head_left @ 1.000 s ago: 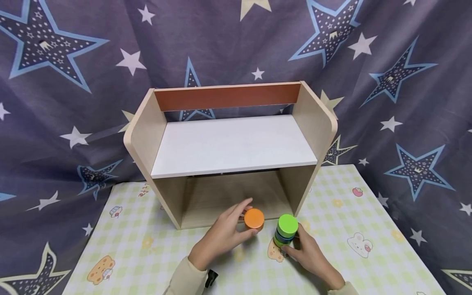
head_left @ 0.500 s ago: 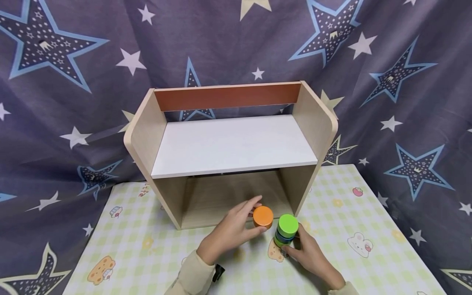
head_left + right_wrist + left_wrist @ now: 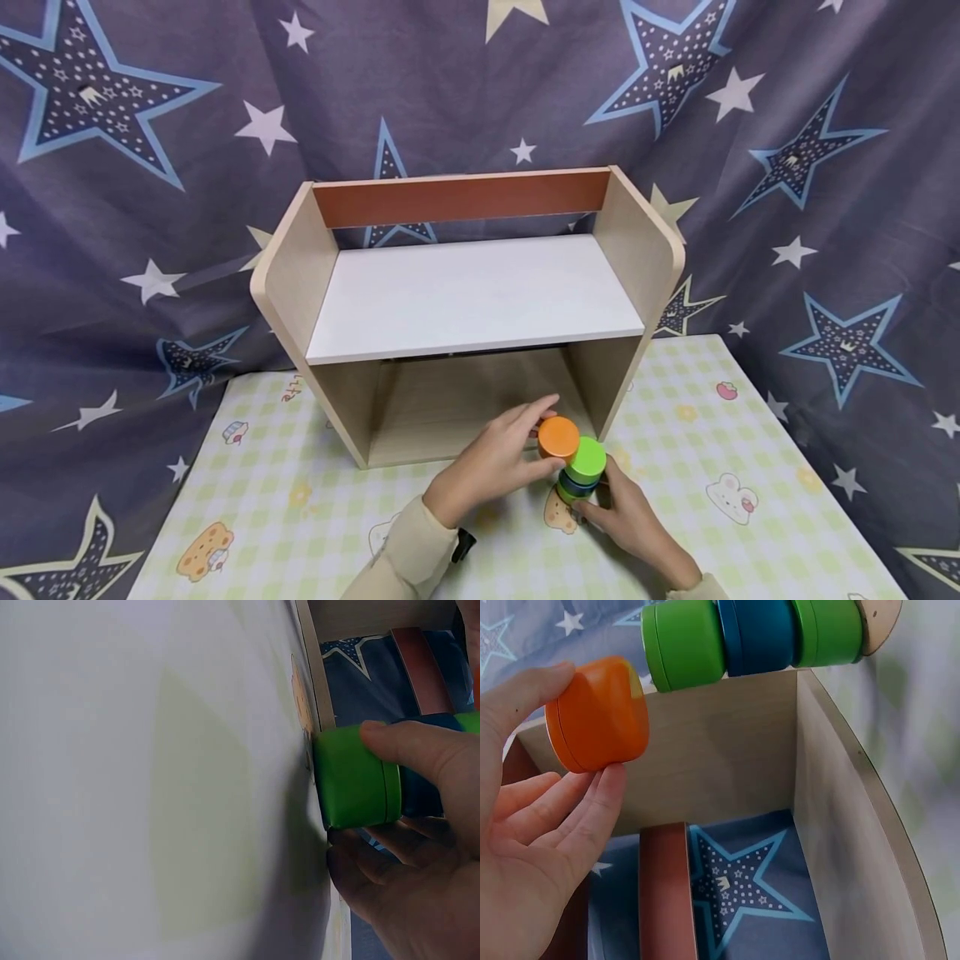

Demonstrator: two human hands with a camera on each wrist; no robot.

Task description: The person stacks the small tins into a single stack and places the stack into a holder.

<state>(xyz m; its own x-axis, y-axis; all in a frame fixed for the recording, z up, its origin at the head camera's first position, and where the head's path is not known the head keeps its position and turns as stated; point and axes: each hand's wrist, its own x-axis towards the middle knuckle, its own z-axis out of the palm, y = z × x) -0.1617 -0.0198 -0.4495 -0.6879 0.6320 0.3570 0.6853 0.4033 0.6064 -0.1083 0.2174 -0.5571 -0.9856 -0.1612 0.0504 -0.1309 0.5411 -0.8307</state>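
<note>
My left hand (image 3: 498,458) pinches a small round orange jar (image 3: 558,437) between thumb and fingertips; a seam line runs round the jar in the left wrist view. In the head view it overlaps the far left side of a stack. That stack has a green jar (image 3: 682,645) on top, a dark blue jar (image 3: 761,634) in the middle and another green jar (image 3: 352,780) at the bottom, standing on the tablecloth. My right hand (image 3: 633,517) grips the stack low down, its thumb on the bottom green jar and its fingers round the other side.
Behind the hands stands a wooden shelf unit (image 3: 476,296) with a white upper board and an open lower compartment (image 3: 465,400). A checked tablecloth (image 3: 750,450) covers the table. A dark curtain with stars (image 3: 465,83) hangs at the back and sides.
My left hand has carried the orange jar to the right, from beside the stack to overlapping its top jar in view. The right hand and the stack stay in place.
</note>
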